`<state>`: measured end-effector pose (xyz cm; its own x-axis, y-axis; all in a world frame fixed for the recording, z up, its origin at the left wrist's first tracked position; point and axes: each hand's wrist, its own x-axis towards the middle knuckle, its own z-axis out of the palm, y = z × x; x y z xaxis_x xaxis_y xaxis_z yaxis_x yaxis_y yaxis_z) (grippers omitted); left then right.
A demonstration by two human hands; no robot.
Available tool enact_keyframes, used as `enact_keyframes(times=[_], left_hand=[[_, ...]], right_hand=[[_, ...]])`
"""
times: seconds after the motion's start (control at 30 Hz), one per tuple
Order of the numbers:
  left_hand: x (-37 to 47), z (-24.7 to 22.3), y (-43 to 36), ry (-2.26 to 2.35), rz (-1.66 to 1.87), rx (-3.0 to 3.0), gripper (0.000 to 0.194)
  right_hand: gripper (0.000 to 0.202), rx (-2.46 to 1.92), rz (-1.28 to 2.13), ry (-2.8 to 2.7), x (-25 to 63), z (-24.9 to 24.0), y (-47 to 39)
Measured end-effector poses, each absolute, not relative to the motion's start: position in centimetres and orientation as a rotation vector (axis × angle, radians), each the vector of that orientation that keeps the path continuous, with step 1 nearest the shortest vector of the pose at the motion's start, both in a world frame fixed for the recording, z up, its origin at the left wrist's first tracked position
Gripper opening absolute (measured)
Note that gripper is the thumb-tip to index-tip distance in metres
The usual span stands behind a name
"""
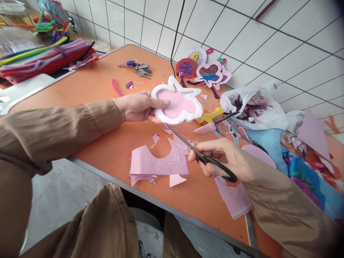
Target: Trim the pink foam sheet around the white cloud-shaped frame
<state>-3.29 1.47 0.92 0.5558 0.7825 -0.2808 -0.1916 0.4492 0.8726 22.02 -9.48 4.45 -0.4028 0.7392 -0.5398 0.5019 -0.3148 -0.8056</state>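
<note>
A shaped piece with a raised white border and a pink middle (180,104) is held above the table by my left hand (142,106), thumb on top and fingers beneath. My right hand (221,159) grips black-handled scissors (200,154), whose blades point up and left to just below the lower edge of the shaped piece. The blades look nearly closed. Under them lie pink paper offcuts (161,163) with curved cutouts, and small pink scraps.
Keys (141,68) lie at the back of the orange table (99,143). Finished flower-like pieces (209,73) lean by the tiled wall. A yellow tool (211,115), a plastic bag (255,107) and blue fabric (271,143) crowd the right. Colourful pipe cleaners (45,61) fill the left.
</note>
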Motion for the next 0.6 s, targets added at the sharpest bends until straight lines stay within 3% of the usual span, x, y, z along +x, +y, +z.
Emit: enact_keyframes(times=[0.2,0.4,0.6], left_hand=[[-3.0,1.3,1.1,0.838,0.681,0.938,0.019],[-3.2,0.7,1.5,0.824,0.663,0.964,0.014],[-3.6,-0.3,2.0,0.721,0.648,0.977,0.023]], right_hand=[[0.034,-1.658,1.795,-1.692,22.0,4.7,-9.4],[0.041,-1.636,1.821,-1.656,22.1,4.7,-9.3],[0.039,-1.617,1.814,-1.661,22.0,4.6,-9.4]])
